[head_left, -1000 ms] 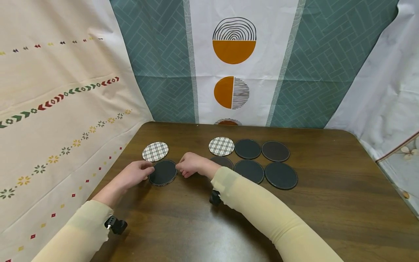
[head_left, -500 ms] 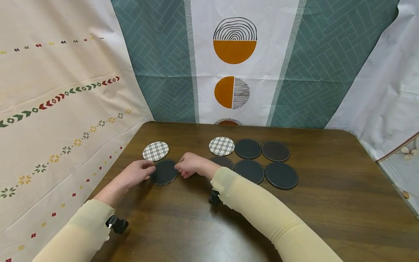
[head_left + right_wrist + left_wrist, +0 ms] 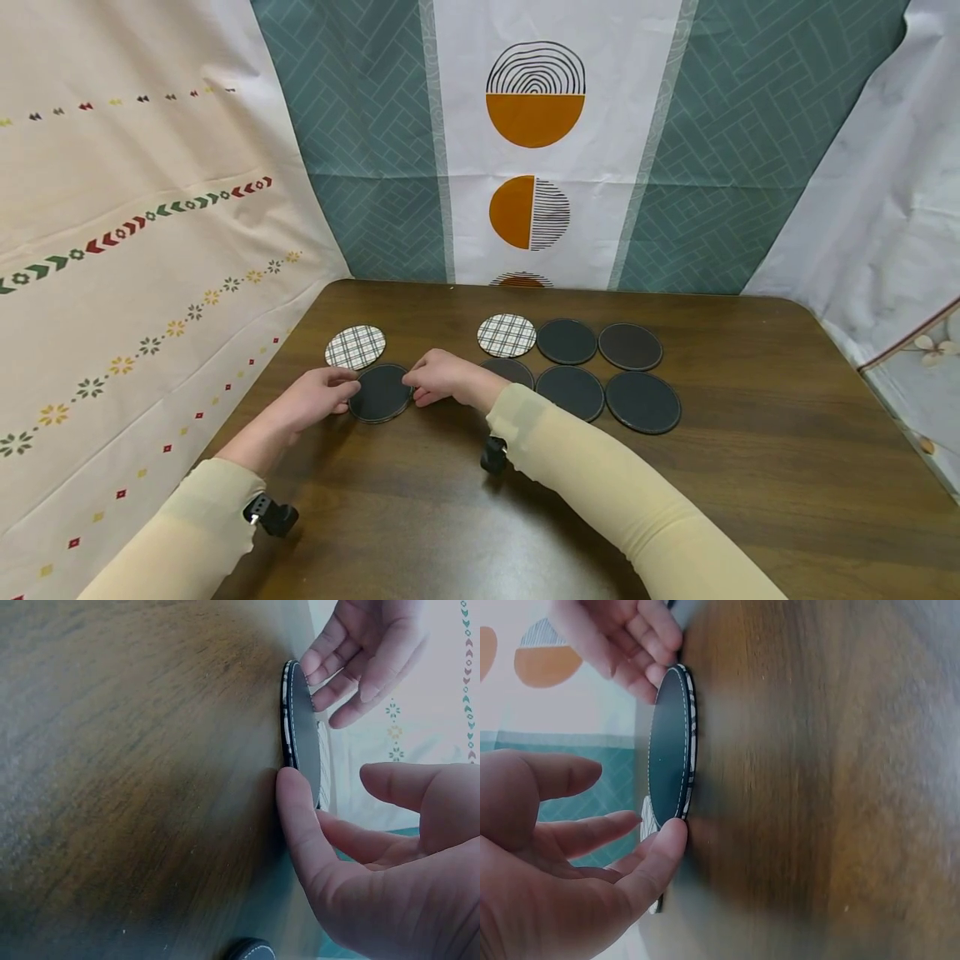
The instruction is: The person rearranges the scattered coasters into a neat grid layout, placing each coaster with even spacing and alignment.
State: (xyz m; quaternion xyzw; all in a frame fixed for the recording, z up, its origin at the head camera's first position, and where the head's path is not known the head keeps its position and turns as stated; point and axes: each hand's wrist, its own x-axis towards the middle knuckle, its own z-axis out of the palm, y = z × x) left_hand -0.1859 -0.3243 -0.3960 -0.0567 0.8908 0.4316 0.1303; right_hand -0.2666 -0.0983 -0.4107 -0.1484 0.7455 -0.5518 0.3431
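A round black coaster (image 3: 381, 393) with pale stitching lies on the table at the left, its rim showing a black-and-white pattern in the left wrist view. My left hand (image 3: 318, 394) touches its left edge with the fingertips. On the opposite side my right hand (image 3: 444, 377) has its fingertips at the right edge. In the right wrist view the coaster (image 3: 301, 724) sits low between both hands, its face up. Just behind it is a white checked coaster (image 3: 356, 347). The hands' other fingers are loosely bent and free of the coaster.
To the right stand two rows of coasters: a checked one (image 3: 507, 336), a black one (image 3: 567, 342) and a dark brown one (image 3: 630, 347) at the back, with several dark ones (image 3: 643, 402) in front. My right forearm crosses before one dark coaster (image 3: 510, 371). Curtains border the table.
The black coaster has slid slightly to the right, away from the left side. My left hand has shifted a little to the right with it; the right hand stays beside its edge.
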